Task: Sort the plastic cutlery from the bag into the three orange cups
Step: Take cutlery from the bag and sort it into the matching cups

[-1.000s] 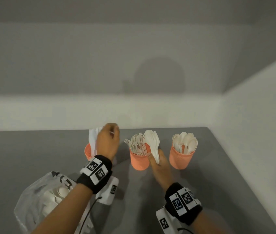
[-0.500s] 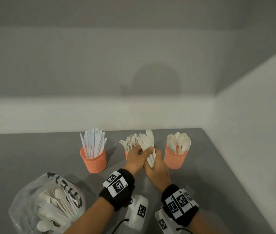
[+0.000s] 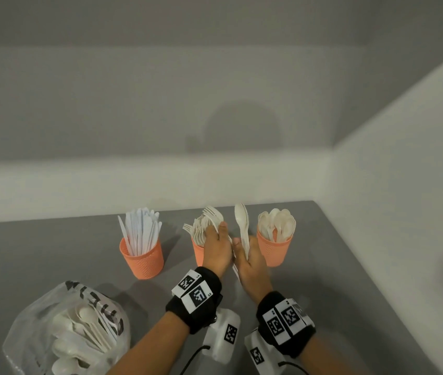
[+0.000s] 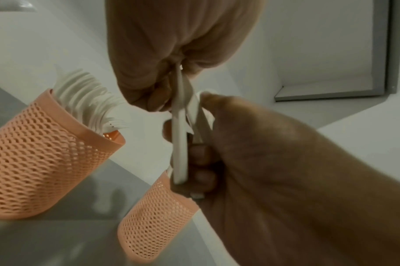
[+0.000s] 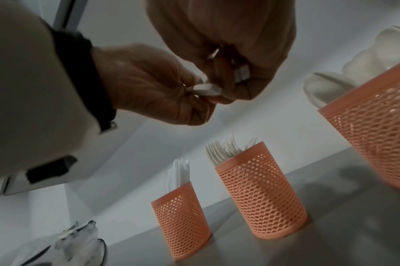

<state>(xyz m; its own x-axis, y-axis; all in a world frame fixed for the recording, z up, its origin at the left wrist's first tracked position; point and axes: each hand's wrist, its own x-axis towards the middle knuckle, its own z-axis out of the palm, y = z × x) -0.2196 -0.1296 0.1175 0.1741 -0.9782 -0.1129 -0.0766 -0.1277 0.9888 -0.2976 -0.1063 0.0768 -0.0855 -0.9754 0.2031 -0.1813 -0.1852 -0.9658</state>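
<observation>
Mid-sort near table's (image 3: 336, 280) back edge: left hand (image 3: 216, 249) pinching forks (image 3: 212, 216), right hand (image 3: 252, 262) clutching spoons (image 3: 242, 223); next, likely into matching cups.

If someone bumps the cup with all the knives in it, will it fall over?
Probably fairly easily. The knife cup is tall and narrow, and the knives stick far above its rim, so the weight sits high. Its mesh wall looks like thin plastic, likely light, so a gentle low push might just slide it on the smooth grey table.
</observation>
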